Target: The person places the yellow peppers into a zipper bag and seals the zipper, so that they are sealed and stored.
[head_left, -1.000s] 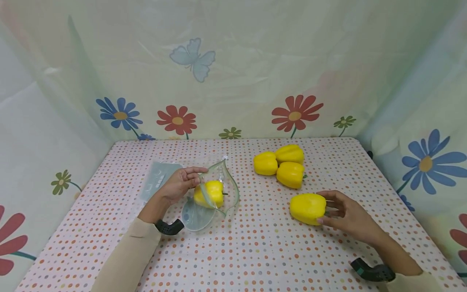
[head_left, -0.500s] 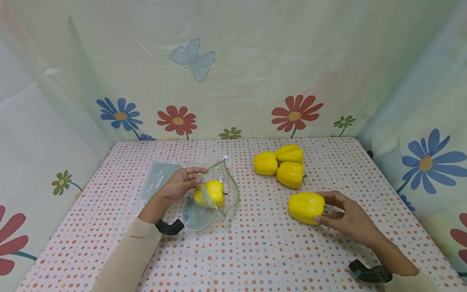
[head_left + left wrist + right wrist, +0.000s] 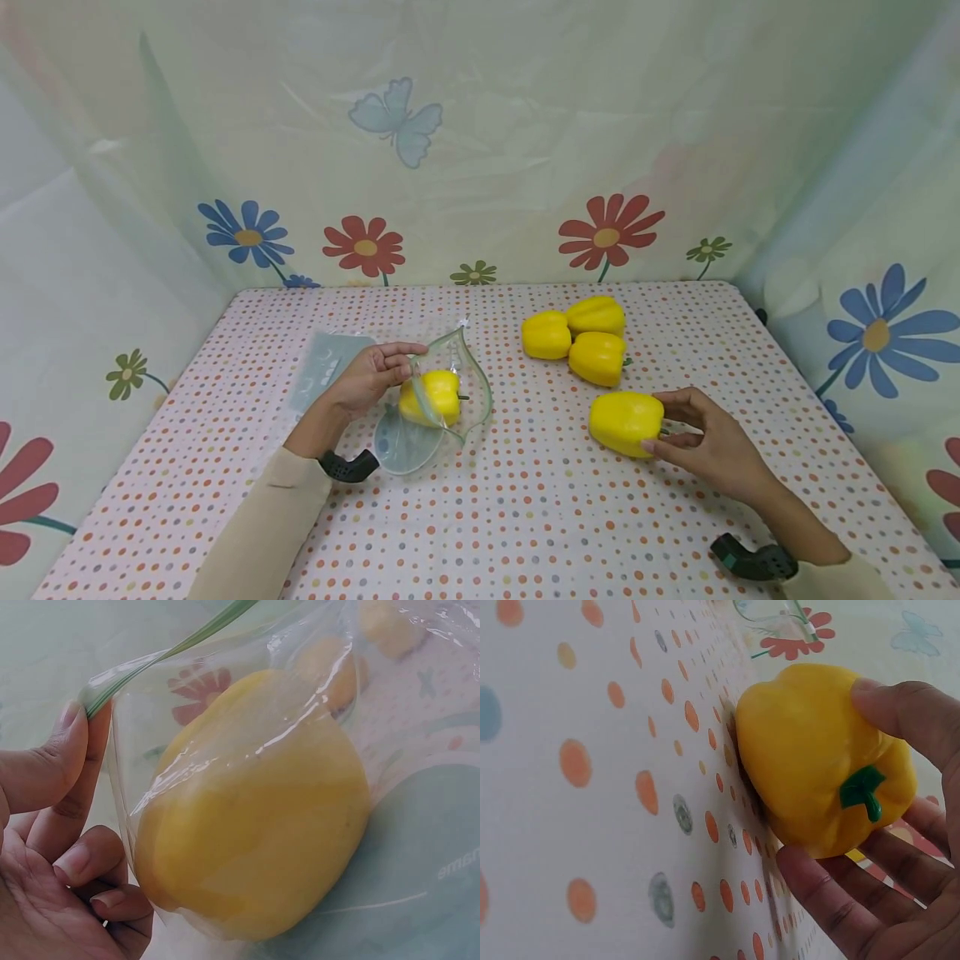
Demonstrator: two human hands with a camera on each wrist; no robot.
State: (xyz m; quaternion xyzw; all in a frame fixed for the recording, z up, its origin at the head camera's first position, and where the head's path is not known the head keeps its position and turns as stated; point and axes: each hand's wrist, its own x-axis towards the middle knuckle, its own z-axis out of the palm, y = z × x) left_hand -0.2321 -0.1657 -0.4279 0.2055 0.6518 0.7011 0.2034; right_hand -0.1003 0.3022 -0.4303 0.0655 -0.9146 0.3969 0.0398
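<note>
The left hand [image 3: 367, 382] pinches the green-edged rim of a clear bag [image 3: 480, 375] between thumb and finger. Inside the bag lies a yellow bell pepper [image 3: 441, 398]; the left wrist view shows this pepper [image 3: 255, 817] through the film, beside the left hand [image 3: 60, 847]. The bag's mouth gapes to the right. At the right, the right hand [image 3: 712, 446] holds another yellow pepper [image 3: 624, 423] by its stem end. In the right wrist view, thumb and fingers of the right hand [image 3: 900, 900] lie around the pepper [image 3: 817, 750], its green stem facing the palm.
Three yellow peppers [image 3: 596, 358] lie grouped behind the held one. A flat bluish bag [image 3: 322, 367] lies behind the left hand. The dotted tabletop [image 3: 480, 533] ends at a flowered backdrop [image 3: 495, 167].
The right hand and its pepper have moved slightly left and a little away from the front edge. The left hand and the bag have stayed where they were.
</note>
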